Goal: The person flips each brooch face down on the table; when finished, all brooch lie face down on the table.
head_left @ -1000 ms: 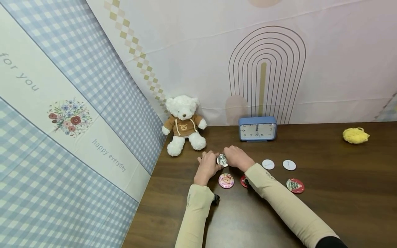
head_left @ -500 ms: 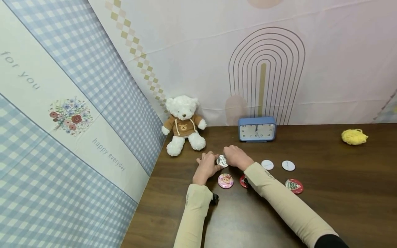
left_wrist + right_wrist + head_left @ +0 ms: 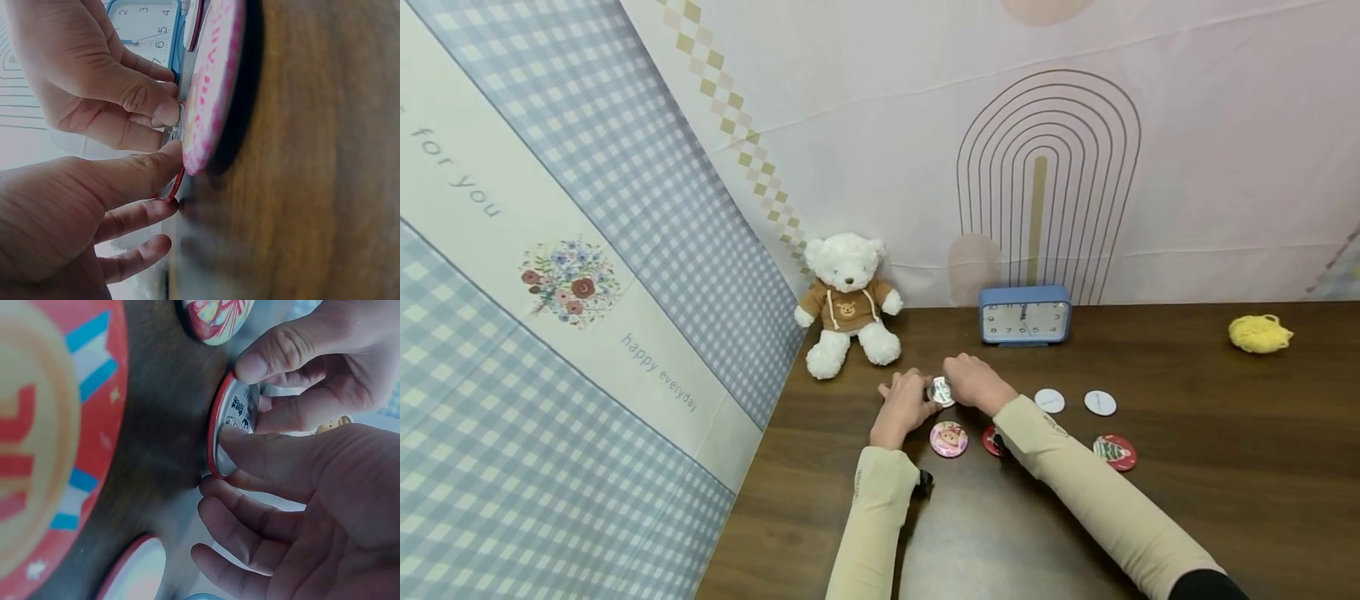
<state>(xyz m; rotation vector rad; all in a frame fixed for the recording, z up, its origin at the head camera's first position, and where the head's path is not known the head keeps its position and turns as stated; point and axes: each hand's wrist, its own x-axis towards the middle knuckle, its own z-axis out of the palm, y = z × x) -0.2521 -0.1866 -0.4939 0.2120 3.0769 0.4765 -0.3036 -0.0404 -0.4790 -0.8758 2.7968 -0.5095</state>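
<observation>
A round button badge (image 3: 942, 392) with a red rim is held between both hands, its silvery back with black lettering turned up. My left hand (image 3: 904, 406) pinches its edge, the thumb on the rim in the right wrist view. The right hand (image 3: 976, 382) grips the opposite side; its thumb (image 3: 262, 453) lies over the pin on the back, while the other fingers sit beneath or beside the edge. Nearer the body lie a pink badge (image 3: 949, 439) and a red badge (image 3: 991, 441), the latter partly hidden by the right wrist.
Two white badge-like discs (image 3: 1049, 401) (image 3: 1101, 403) and a red badge with a tree (image 3: 1115, 452) lie to the right. Behind stand a white teddy bear (image 3: 847, 304) and a blue clock (image 3: 1025, 315). Yellow yarn (image 3: 1260, 334) rests far right on the wooden table (image 3: 1225, 500).
Both hands stay in nearly the same place around the badge. The badge's back has tilted slightly between the fingers, and the head view has shifted a little.
</observation>
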